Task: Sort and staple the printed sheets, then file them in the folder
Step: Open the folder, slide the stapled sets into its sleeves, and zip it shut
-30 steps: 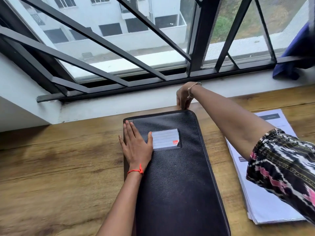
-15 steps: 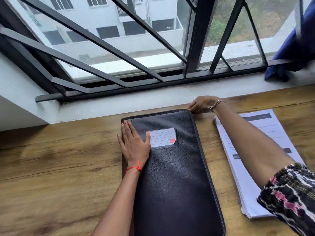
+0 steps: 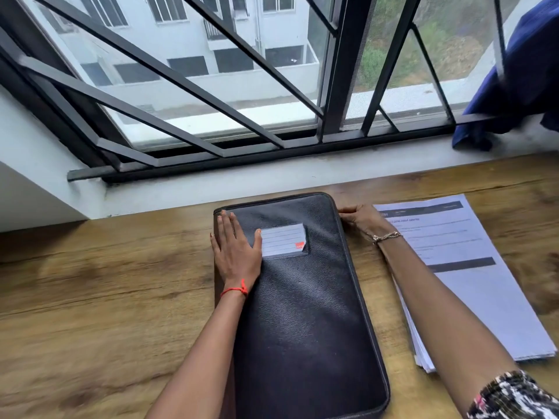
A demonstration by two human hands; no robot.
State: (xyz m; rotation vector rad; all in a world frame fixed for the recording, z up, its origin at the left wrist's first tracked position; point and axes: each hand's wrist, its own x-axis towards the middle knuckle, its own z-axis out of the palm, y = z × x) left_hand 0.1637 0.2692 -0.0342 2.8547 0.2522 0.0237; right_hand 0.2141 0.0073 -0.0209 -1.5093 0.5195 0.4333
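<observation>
- Left hand (image 3: pixel 237 252) lies flat, palm down, fingers straight and together, forearm stretched forward.
- Right hand (image 3: pixel 361 220) reaches leftward, fingers curled, wrist bent; grip unclear.

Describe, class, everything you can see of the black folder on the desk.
The folder is a long, black, grainy leather-look case with rounded corners and what looks like a zip round its edge. It lies flat, cover down, on the wooden table. A lined label card with a red mark sits in a front pocket. The left hand presses flat on it; the right hand touches its far right edge, grip unclear.
</observation>
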